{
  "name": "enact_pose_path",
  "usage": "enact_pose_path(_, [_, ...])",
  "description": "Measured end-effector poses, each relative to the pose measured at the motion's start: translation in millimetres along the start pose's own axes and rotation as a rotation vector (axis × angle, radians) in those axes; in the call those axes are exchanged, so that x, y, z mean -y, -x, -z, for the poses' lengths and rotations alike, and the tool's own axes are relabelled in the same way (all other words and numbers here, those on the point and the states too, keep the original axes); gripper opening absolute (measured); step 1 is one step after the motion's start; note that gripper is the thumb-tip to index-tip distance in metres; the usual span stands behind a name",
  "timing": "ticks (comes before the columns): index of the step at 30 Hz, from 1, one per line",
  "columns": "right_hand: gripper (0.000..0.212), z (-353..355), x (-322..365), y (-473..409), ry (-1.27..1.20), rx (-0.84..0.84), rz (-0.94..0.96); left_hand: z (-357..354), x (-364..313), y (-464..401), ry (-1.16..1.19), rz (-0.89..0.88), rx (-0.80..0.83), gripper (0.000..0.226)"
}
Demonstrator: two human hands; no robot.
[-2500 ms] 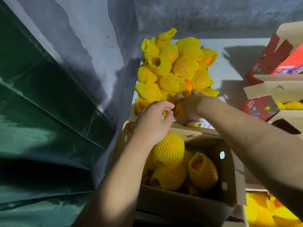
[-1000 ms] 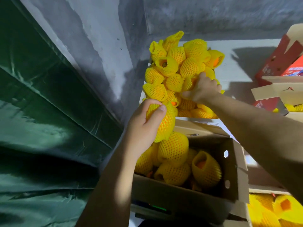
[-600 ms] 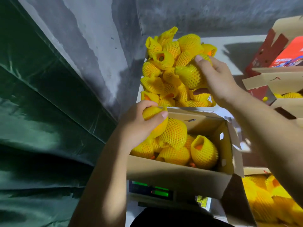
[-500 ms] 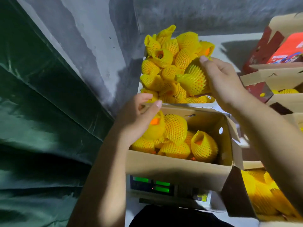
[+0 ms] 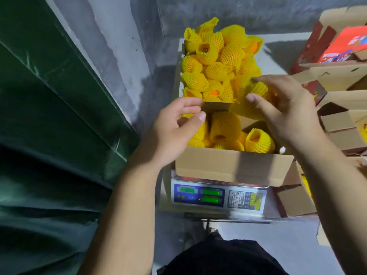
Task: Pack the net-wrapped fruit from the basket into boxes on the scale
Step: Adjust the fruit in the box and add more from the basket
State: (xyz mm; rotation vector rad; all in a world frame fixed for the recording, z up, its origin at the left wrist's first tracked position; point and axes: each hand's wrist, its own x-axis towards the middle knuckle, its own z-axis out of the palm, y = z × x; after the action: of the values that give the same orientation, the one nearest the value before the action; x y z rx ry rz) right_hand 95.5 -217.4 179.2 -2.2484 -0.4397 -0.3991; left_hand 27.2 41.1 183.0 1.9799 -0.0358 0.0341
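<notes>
2 hands over box (image 5: 234, 165) on scale (image 5: 218, 197). Right hand (image 5: 286, 114) curled round netted fruit (image 5: 248, 108), fruit just below-left of fingertips, directly above box's far edge. Left hand (image 5: 174, 126) loosely spread, holding nothing, at box's left corner. Basket (image 5: 178, 76) just beyond fingers. Next, likely: lower fruit straight down.

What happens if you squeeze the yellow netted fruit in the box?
The foam net on the fruit probably squashes softly, protecting it. Its round shape means it might roll, though the crowded box likely holds it. The net's bumpy mesh should give easy grip.
</notes>
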Motion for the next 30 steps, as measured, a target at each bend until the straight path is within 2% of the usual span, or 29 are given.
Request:
enact_pose_path(2, [0.063,-5,-5,14,0.227,0.158,-0.119,6,13,15,-0.003,0.022,-0.021,0.033])
enact_pose_path(4, [0.069,-13,0,31,0.277,0.245,-0.189,10,23,28,-0.014,0.033,-0.023,0.031])
enact_pose_path(8, [0.039,-28,29,66,0.196,0.041,-0.060,16,33,49,-0.037,0.014,-0.026,0.024])
enact_pose_path(11, [0.031,-43,53,85,0.119,0.048,-0.030,19,32,61,-0.032,-0.007,-0.041,0.021])
enact_pose_path(15, [0.029,-50,67,95,0.083,0.094,-0.089,25,34,70,-0.061,-0.029,-0.029,0.020])
enact_pose_path(30, [0.022,-52,75,98,-0.052,0.106,-0.105,32,39,66,-0.052,-0.063,-0.017,0.022])
